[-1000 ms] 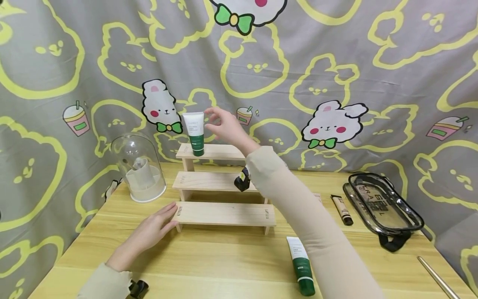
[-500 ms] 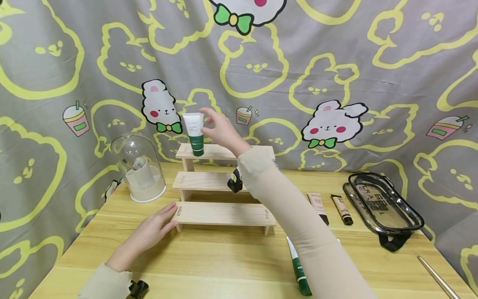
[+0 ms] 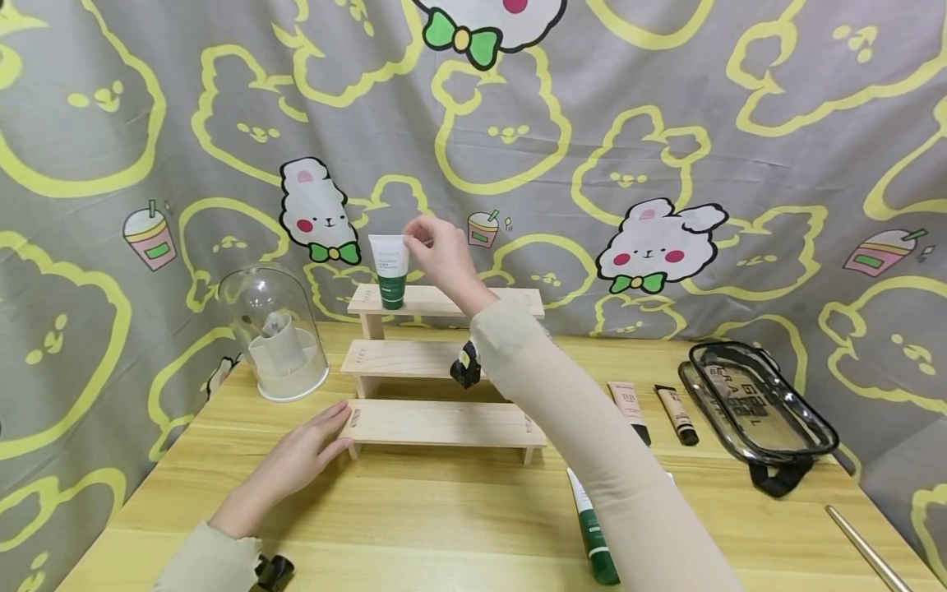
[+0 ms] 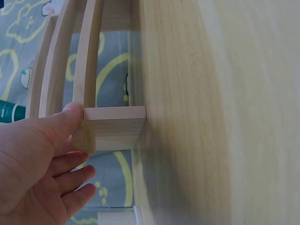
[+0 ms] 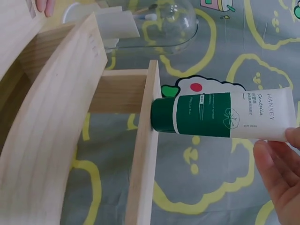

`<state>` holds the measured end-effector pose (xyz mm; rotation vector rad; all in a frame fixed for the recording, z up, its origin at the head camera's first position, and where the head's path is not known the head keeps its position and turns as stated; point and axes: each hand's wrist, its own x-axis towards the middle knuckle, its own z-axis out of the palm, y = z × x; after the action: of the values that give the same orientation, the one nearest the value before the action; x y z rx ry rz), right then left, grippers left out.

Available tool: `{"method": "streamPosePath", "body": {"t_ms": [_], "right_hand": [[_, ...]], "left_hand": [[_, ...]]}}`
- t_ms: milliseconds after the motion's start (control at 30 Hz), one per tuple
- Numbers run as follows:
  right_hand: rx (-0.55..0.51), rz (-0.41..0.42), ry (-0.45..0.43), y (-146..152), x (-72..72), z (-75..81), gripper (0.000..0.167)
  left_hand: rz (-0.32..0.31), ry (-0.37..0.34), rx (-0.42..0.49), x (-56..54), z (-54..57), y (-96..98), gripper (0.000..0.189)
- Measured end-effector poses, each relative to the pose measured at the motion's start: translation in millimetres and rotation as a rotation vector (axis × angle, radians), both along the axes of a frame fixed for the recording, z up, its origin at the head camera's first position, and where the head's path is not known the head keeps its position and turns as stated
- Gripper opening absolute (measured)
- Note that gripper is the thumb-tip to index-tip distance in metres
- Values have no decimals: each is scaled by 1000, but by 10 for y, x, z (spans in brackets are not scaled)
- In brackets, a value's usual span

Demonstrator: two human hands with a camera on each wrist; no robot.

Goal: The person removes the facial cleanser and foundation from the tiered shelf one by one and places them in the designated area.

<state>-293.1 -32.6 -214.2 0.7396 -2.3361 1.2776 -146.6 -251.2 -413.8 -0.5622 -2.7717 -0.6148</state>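
On the left part of the top step of a three-tier wooden display rack (image 3: pixel 444 423), a white and green squeeze tube (image 3: pixel 390 270) stands cap down. Its label reads "HANKEY Centella" in the right wrist view. My right hand (image 3: pixel 442 256) pinches the upper right corner of this tube (image 5: pixel 206 115) with thumb and forefinger. My left hand (image 3: pixel 307 452) holds the left end of the lowest step. In the left wrist view its thumb lies on the board's edge, and the other fingers of the left hand (image 4: pixel 44 168) curl loosely below.
A clear domed holder (image 3: pixel 284 353) stands left of the rack. To the right lie a second green and white tube (image 3: pixel 594 534), a pink BB tube (image 3: pixel 629 411), a beige tube (image 3: pixel 676 415), a clear zip pouch (image 3: pixel 762 403) and a thin stick (image 3: pixel 866 547). A patterned curtain hangs behind.
My right hand has moved left to the tube and now pinches its top corner. The tube's upper end has shifted slightly right and appears lower. My left hand has stayed put.
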Motion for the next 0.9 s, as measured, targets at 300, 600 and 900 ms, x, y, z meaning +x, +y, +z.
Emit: {"method": "streamPosePath", "body": {"t_ms": [300, 600, 900], "right_hand": [[-191, 74, 34, 225, 84, -118, 7], [-332, 148, -23, 724, 242, -50, 9], [-310, 96, -85, 1318, 367, -72, 14]], "left_hand": [[0, -5, 4, 6, 10, 14, 49], [6, -5, 2, 9, 10, -5, 49], [7, -12, 2, 16, 25, 18, 49]]}}
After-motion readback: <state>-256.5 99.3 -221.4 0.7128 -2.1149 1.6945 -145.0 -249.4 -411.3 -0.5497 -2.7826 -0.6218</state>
